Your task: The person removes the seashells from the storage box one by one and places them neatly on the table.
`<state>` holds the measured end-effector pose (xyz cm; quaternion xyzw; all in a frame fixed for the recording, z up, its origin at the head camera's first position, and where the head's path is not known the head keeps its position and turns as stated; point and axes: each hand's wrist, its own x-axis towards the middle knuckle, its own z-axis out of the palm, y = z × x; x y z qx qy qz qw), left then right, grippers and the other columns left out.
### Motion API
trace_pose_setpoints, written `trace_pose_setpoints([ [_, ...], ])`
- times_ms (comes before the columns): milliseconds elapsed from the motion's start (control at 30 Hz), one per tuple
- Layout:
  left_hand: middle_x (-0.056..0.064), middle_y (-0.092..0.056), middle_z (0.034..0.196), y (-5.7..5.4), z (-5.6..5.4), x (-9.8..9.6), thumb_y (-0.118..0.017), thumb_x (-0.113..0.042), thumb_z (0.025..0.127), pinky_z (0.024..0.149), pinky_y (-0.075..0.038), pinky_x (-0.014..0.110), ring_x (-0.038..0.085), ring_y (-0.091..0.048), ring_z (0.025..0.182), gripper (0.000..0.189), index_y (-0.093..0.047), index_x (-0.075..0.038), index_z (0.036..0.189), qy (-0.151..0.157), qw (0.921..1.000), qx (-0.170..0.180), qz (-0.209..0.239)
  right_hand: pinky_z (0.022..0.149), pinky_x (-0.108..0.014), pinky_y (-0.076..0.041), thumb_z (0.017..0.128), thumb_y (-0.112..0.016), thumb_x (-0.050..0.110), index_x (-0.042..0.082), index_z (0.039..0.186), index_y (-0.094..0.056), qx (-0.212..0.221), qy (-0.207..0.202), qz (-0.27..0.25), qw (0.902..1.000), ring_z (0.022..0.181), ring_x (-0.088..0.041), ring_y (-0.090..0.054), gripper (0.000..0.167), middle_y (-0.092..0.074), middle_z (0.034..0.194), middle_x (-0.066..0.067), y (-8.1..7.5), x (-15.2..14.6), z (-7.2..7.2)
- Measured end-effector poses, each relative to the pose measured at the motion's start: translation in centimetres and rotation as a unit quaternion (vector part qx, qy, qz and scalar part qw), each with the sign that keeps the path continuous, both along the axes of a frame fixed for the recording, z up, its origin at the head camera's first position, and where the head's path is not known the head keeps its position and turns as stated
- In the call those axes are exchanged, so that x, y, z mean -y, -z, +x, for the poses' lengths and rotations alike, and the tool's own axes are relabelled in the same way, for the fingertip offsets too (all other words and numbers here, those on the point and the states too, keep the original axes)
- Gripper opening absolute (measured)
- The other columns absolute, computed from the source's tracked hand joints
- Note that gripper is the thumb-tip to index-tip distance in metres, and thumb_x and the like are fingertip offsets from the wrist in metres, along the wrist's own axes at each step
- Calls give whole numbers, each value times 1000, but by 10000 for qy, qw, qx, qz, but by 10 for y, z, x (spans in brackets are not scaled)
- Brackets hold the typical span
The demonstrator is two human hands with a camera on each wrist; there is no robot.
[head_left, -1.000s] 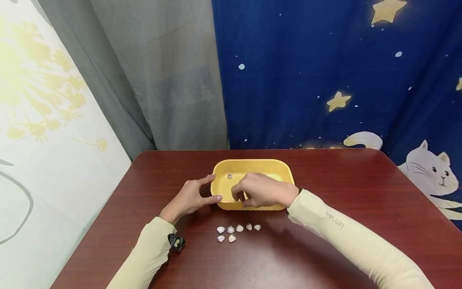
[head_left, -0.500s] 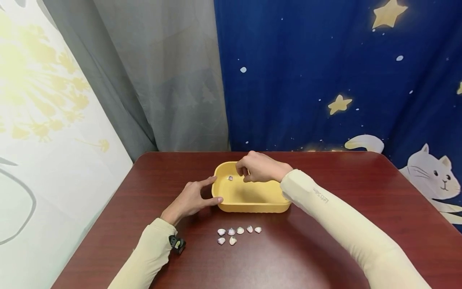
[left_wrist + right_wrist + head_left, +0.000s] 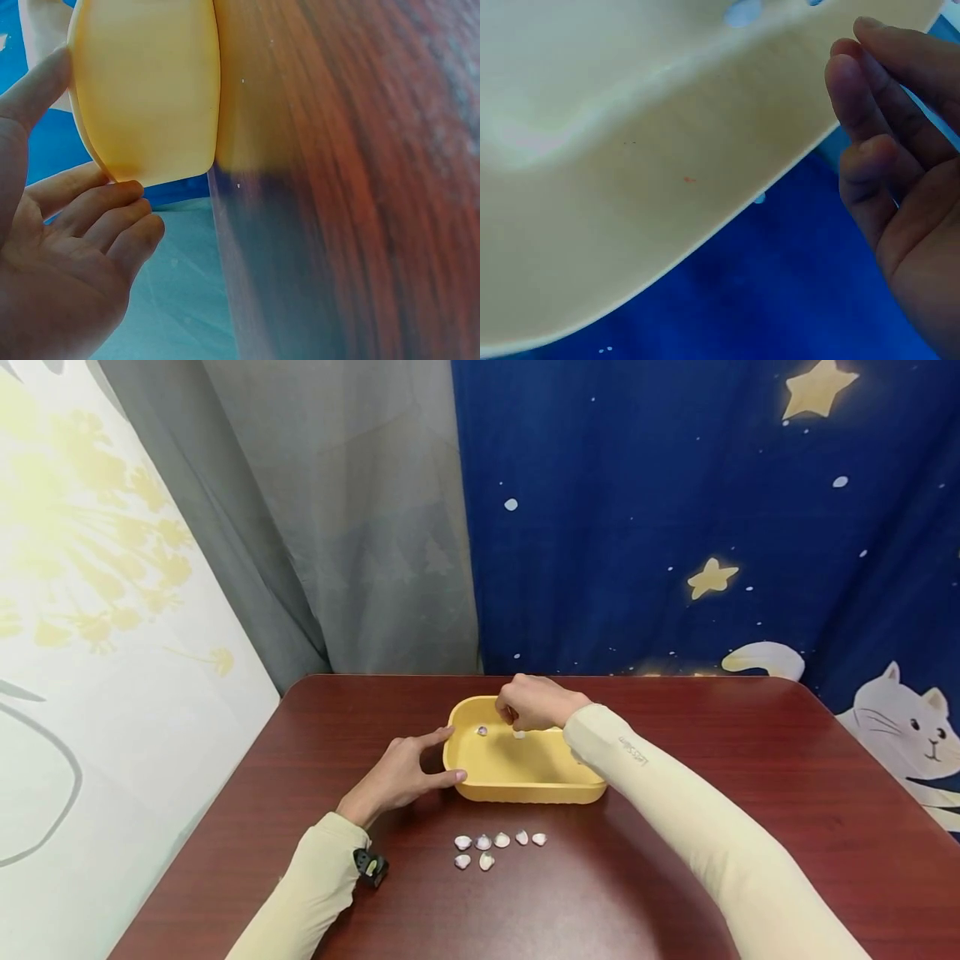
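Note:
A yellow plastic basin (image 3: 528, 794) sits on the table. At its left end my left hand (image 3: 396, 775) holds the rim, thumb at the front and forefinger farther back; the left wrist view shows the other fingers along the outer wall (image 3: 146, 90). My right hand (image 3: 538, 702) hovers over the basin's back side with loosely bent fingers. In the right wrist view nothing shows between its fingers (image 3: 850, 86). Inside the basin lie a small purplish seashell (image 3: 482, 731) and a pale seashell (image 3: 519, 735), the latter just below my right fingers.
Several small white seashells (image 3: 483, 842) lie in two rows on the dark red table (image 3: 675, 760), in front of the basin. A grey curtain (image 3: 375, 527) and a blue starry curtain (image 3: 600, 568) hang behind the table's far edge.
My right hand has moved from the basin's front part to its back side. A pale seashell now shows beneath it. The left hand stays at the rim.

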<state>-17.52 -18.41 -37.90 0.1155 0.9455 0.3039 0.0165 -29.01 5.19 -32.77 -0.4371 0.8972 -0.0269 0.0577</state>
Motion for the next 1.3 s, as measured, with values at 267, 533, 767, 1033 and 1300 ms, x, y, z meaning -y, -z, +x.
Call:
trace_pose_setpoints([
  [267, 5, -54, 151, 0, 0, 1, -78, -57, 80, 113, -44, 51, 27, -51, 139, 84, -50, -18, 150, -3, 10000, 19, 34, 65, -25, -48, 77, -76, 0, 21, 70, -68, -225, 142, 377, 9989, 70, -11, -56, 23, -64, 72, 7, 15, 8, -11],
  [533, 6, -54, 151, 1, 0, 0, -77, -58, 81, 112, -44, 50, 27, -52, 139, 84, -50, -18, 149, 21, 10000, -51, 49, 60, -29, -44, 75, -73, -3, 20, 64, -61, -518, 233, 564, 9968, 69, -13, -53, 28, -59, 71, 5, 28, 9, -11],
  [767, 5, -55, 151, 2, 0, 1, -77, -59, 80, 112, -44, 50, 27, -52, 138, 84, -51, -19, 149, 11, 10000, -79, 38, 59, -31, -45, 79, -68, 0, 19, 63, -60, -834, 324, 653, 9938, 66, -14, -51, 27, -55, 68, 3, 36, 9, -7],
  [1033, 6, -55, 151, 2, 1, 0, -79, -56, 80, 112, -45, 50, 27, -53, 137, 83, -51, -20, 149, -35, 9999, -23, 96, 62, -34, -50, 78, -70, -2, 18, 60, -57, -838, 421, 500, 9943, 66, -16, -53, 30, -61, 70, 0, 41, 8, -7],
  [1300, 7, -55, 150, 2, 2, 0, -79, -54, 81, 112, -44, 51, 27, -53, 138, 81, -51, -19, 149, -63, 9999, -28, 93, 67, -38, -54, 83, -68, 0, 16, 62, -58, -881, 411, 498, 9940, 67, -18, -56, 28, -66, 76, -4, 46, 11, -6],
])
